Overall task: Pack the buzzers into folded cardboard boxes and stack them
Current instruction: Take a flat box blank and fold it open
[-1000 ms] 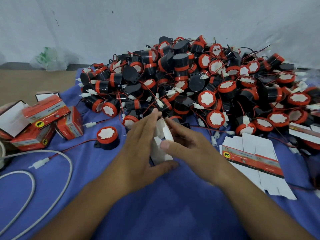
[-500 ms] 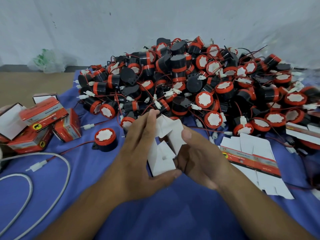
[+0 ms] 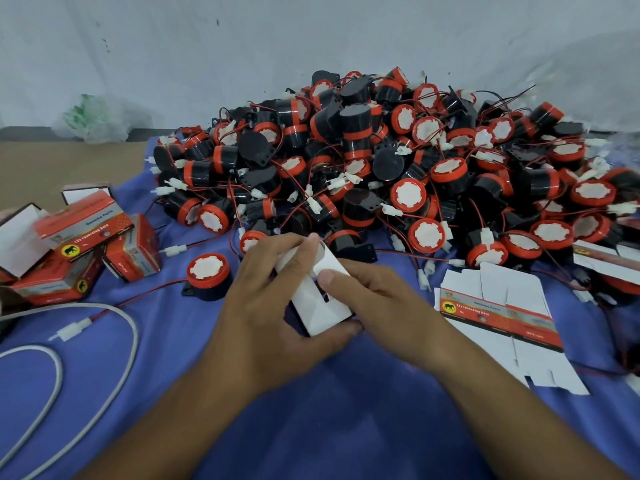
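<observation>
A small cardboard box (image 3: 320, 304), white inside face toward me, is held between both hands just above the blue cloth (image 3: 311, 420). My left hand (image 3: 273, 320) grips its left side, thumb under the lower corner. My right hand (image 3: 377, 306) holds the right side, with the thumb pressing a white flap down. Behind the hands lies a big heap of black and red buzzers (image 3: 398, 168) with red wires and white plugs. A single buzzer (image 3: 209, 276) sits apart, left of my left hand.
Several folded red and grey boxes (image 3: 86, 244) are piled at the left edge. Flat unfolded box blanks (image 3: 502, 317) lie to the right of my right hand, more at the far right (image 3: 606, 261). A grey cable (image 3: 114, 348) loops at lower left. A plastic bag (image 3: 93, 119) lies by the wall.
The box flaps that stood open half a second ago are now folded down flatter. My right thumb has moved onto the flap, and both hands have closed in around the box.
</observation>
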A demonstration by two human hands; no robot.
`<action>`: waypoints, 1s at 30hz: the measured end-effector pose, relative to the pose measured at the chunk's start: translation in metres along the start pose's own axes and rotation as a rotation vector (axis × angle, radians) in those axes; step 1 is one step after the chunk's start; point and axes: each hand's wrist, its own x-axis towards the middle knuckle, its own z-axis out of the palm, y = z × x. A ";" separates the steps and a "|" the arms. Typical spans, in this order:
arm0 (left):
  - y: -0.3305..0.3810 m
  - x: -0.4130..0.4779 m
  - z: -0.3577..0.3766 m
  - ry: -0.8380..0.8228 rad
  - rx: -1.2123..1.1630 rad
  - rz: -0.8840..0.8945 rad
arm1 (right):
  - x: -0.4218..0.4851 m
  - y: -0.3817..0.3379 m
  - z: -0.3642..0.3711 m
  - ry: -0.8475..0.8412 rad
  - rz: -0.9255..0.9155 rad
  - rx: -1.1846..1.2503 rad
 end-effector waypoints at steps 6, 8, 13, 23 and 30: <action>-0.003 0.000 0.001 -0.031 -0.031 0.014 | 0.001 0.008 0.005 -0.078 -0.063 0.046; -0.003 0.000 0.002 -0.030 -0.036 0.021 | 0.001 0.008 0.005 -0.116 -0.069 0.106; -0.001 -0.002 0.003 -0.011 0.004 -0.033 | 0.003 0.011 0.008 -0.084 -0.116 0.065; -0.001 -0.001 0.000 -0.004 0.044 -0.038 | 0.003 0.015 0.010 -0.005 -0.152 -0.011; -0.002 -0.001 0.001 0.024 0.093 0.001 | 0.002 0.013 0.006 -0.079 -0.030 0.072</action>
